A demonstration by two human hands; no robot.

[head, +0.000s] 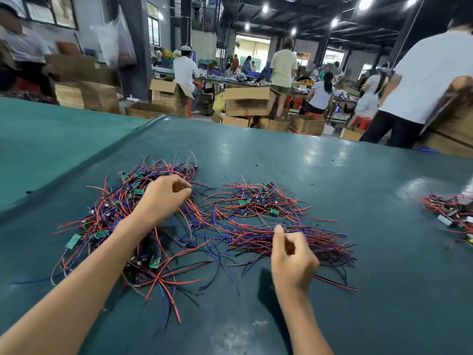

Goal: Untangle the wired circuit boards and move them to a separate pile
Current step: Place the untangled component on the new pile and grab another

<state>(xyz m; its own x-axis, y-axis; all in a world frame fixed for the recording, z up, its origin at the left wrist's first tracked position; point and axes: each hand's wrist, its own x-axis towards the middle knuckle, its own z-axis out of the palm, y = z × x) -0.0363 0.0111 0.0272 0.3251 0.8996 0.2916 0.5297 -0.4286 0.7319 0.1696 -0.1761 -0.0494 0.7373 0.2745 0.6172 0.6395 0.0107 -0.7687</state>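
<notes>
L hand (163,196) is down on the big tangle (110,213) at the left of the desk (332,160), fingers curled in, pinching red/blue wires by the look of it. R hand (291,254) hovers at the near edge of the neat bundle (320,242), thumb up, fingers bent; can't tell if it's got a wire. Looser pile (258,201) sits farther back, btwn them. Best play: grab by a green board (73,240), not a stray lead. Lift slow and pin the rest w/ the R hand so one unit slides out w/o dragging neighbours.
</notes>
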